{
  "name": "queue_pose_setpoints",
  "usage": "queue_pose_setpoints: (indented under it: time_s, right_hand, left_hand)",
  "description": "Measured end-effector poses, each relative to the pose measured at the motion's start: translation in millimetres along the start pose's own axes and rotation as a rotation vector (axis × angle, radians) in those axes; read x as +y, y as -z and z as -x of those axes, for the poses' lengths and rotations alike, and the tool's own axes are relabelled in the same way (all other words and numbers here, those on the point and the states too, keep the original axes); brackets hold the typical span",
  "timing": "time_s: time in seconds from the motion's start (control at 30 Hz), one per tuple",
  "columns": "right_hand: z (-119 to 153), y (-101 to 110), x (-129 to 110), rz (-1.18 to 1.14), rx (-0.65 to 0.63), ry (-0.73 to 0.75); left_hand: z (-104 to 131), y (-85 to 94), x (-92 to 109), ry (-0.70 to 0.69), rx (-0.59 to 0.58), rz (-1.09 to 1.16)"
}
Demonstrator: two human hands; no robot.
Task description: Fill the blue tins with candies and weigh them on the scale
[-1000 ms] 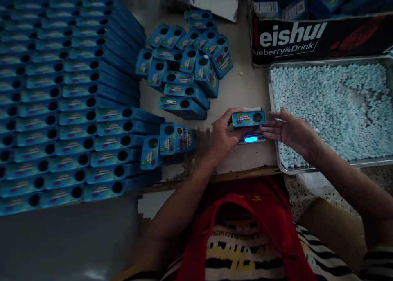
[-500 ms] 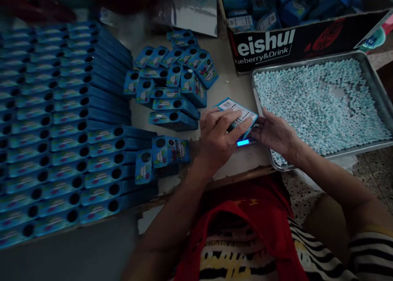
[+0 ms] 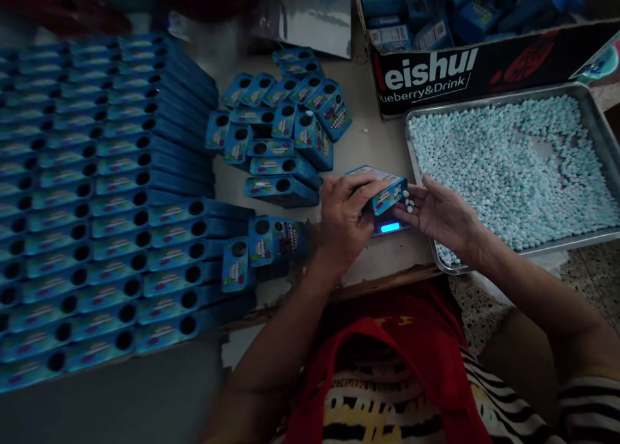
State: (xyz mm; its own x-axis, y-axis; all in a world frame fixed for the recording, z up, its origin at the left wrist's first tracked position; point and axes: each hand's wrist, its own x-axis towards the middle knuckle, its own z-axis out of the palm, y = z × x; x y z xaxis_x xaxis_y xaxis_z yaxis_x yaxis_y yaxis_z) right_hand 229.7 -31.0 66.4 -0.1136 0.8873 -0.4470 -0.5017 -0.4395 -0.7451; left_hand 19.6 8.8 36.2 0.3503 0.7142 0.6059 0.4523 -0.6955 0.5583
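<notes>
My left hand [image 3: 345, 218] is closed around a small blue candy box [image 3: 386, 196], tilted so that its holed end faces right. Just off that end, my right hand [image 3: 443, 219] lies palm up with fingers stretched out. A few small white candies [image 3: 409, 206] rest on its fingers, close to the box's hole. Under the box sits a small scale [image 3: 390, 227] with a lit blue display; most of its platform is hidden. To the right, a metal tray [image 3: 438, 261] holds a wide layer of pale blue and white candies [image 3: 504, 172].
Rows of upright blue boxes [image 3: 121, 218] fill the table's left side. Several looser boxes [image 3: 283, 150] stand behind my left hand. A black printed carton [image 3: 489, 66] with more boxes stands at the back right. One stray candy [image 3: 365, 131] lies on the tabletop.
The box has tipped over toward my right hand, showing its holed end. Candies now show on my right fingers. The whole view has shifted slightly.
</notes>
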Motion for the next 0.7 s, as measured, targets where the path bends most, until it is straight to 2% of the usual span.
queue_pose_setpoints:
  time_s: [0.13,0.2,0.33,0.43,0.57,0.7]
  right_hand:
    - [2,0,-1,-0.021,0.025,-0.034]
    - [3,0,-3,-0.048,0.034,-0.058]
    - [5,0,-9,-0.076,0.065,-0.056]
    - [9,5,-17,-0.034,0.114,-0.03]
    - [17,14,-29,0.069,0.157,-0.066]
    - [24,20,-39,0.231,0.116,-0.115]
  left_hand:
    - [2,-3.5,0,0.126,0.018,0.007]
    - [5,-4.7,0,0.24,0.03,0.055]
    - [17,-13.9,-6,0.524,0.089,0.355]
    - [24,-25.7,-11,0.643,0.078,0.521]
    - [25,-34.7,-15,0.647,0.047,0.637]
    - [24,-21.2,-13,0.548,0.012,0.602]
